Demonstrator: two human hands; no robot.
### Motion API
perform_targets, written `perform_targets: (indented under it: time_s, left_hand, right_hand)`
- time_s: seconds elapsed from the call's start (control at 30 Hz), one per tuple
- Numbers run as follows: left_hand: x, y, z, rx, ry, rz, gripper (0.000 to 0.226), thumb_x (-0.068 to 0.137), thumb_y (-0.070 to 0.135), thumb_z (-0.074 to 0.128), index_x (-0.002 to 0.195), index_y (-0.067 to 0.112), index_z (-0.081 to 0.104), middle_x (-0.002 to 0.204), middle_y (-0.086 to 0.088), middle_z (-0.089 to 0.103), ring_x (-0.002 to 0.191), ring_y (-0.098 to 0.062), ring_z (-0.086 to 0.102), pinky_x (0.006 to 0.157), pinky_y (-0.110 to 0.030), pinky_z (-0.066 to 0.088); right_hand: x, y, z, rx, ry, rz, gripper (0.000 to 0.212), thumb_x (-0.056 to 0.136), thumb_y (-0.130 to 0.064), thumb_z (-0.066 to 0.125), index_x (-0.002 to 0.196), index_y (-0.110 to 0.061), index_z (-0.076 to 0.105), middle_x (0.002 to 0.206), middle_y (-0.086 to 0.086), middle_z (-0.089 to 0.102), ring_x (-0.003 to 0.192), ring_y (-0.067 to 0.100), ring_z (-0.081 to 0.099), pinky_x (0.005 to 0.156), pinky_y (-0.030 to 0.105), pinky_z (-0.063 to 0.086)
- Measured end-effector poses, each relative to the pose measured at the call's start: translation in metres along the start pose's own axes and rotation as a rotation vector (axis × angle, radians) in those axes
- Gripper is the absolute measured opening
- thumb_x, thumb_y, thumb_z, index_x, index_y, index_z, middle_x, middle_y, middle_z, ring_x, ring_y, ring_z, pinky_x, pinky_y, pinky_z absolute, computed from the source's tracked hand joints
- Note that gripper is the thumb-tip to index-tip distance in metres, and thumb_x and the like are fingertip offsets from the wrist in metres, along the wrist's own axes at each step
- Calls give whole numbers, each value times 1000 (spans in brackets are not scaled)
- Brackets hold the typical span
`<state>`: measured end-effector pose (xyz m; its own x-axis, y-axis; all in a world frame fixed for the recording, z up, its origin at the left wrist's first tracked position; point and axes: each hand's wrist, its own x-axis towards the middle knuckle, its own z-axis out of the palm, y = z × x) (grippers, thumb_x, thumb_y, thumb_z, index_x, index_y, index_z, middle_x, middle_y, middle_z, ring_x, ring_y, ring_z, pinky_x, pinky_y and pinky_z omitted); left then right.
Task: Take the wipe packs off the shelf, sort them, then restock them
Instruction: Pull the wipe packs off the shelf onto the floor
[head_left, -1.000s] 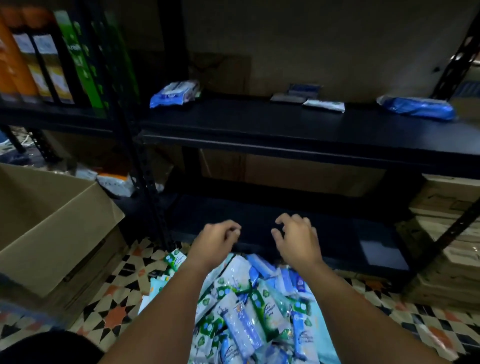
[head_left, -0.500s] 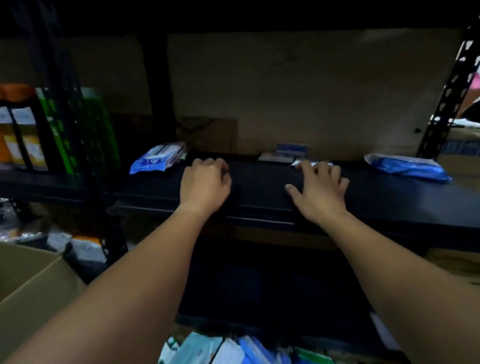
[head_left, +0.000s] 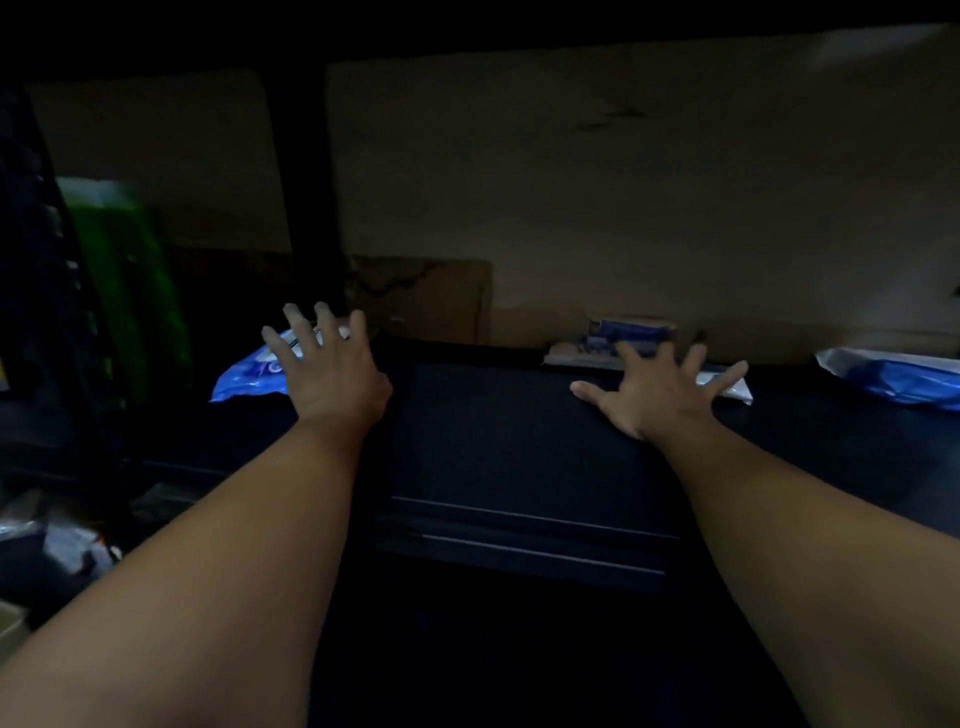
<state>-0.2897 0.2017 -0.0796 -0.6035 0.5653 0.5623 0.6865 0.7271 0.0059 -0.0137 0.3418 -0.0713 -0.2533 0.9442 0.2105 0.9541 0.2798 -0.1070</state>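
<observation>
Two hands, fingers spread: left hand half-hides blue pack | right hand covers flat packs

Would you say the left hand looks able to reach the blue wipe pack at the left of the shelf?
Probably yes: the left hand, fingers spread, is already over the blue wipe pack, with nothing between them.
</observation>
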Motion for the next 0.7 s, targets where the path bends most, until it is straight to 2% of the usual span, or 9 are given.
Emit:
perform_targets:
  time_s: [0.07, 0.13, 0.23, 0.33, 0.4, 0.43, 0.5, 0.63, 0.7]
  left_hand:
    - [11, 4, 3, 78, -52, -33, 66, 86, 51, 61, 143, 27, 37, 159, -17, 25, 147, -52, 4, 113, -74, 8]
    - [20, 8, 6, 98, -120, -89, 66, 87, 56, 57, 144, 31, 37, 161, -18, 21, 145, -57, -2, 107, -82, 4]
    - [29, 12, 12, 12, -214, -178, 70, 92, 50, 54, 153, 29, 26, 164, -23, 12, 143, -62, 2, 101, -86, 8]
    - [30, 11, 14, 44, -249, -173, 71, 99, 41, 52, 156, 18, 18, 162, -28, 15, 141, -63, 16, 102, -83, 23]
    - [29, 11, 14, 66, -234, -155, 64, 100, 33, 51, 154, 18, 22, 159, -28, 23, 139, -61, 23, 102, -79, 28]
    - [28, 11, 13, 61, -225, -145, 61, 99, 30, 51, 153, 19, 25, 157, -27, 28, 138, -59, 27, 102, -77, 30]
    - [27, 11, 12, 42, -209, -119, 58, 98, 29, 53, 149, 20, 29, 153, -24, 35, 136, -54, 33, 102, -74, 32]
    - [25, 6, 13, -39, -180, -165, 66, 90, 44, 61, 146, 26, 32, 154, -19, 31, 140, -48, 24, 107, -73, 23]
    - [26, 5, 14, -79, -192, -248, 72, 88, 50, 59, 151, 31, 27, 162, -22, 14, 145, -54, 6, 107, -81, 10]
  right_hand:
    - [10, -4, 1, 3, -33, 31, 93, 78, -94, 27, 156, -47, 12, 168, 8, 4, 151, 45, -8, 104, 83, -11]
    - [18, -6, 3, 16, -74, 56, 95, 75, -96, 26, 156, -49, 11, 168, 7, 5, 151, 45, -4, 101, 85, -10]
    - [25, -7, 5, 8, -100, 63, 95, 75, -96, 25, 155, -45, 21, 165, 8, 16, 149, 45, 10, 102, 84, -6]
    - [24, -7, 6, -4, -42, 21, 76, 86, -85, 30, 150, -45, 31, 159, 10, 30, 144, 44, 20, 106, 80, 3]
    - [21, -7, 5, -22, 18, -13, 63, 92, -76, 34, 145, -43, 39, 153, 11, 39, 140, 42, 27, 111, 69, 13]
    - [20, -6, 5, -23, 44, -21, 60, 93, -73, 36, 143, -41, 42, 150, 10, 43, 138, 42, 29, 111, 63, 15]
    - [17, -4, 4, -11, 69, 6, 62, 90, -75, 39, 142, -40, 43, 148, 10, 45, 136, 41, 29, 110, 62, 15]
    - [13, -2, 0, 43, -29, 172, 78, 83, -79, 34, 149, -37, 35, 156, 10, 35, 143, 47, 15, 102, 83, 1]
    - [13, 0, -3, 99, -41, 211, 73, 85, -73, 38, 145, -32, 41, 152, 10, 39, 141, 45, 20, 103, 80, 10]
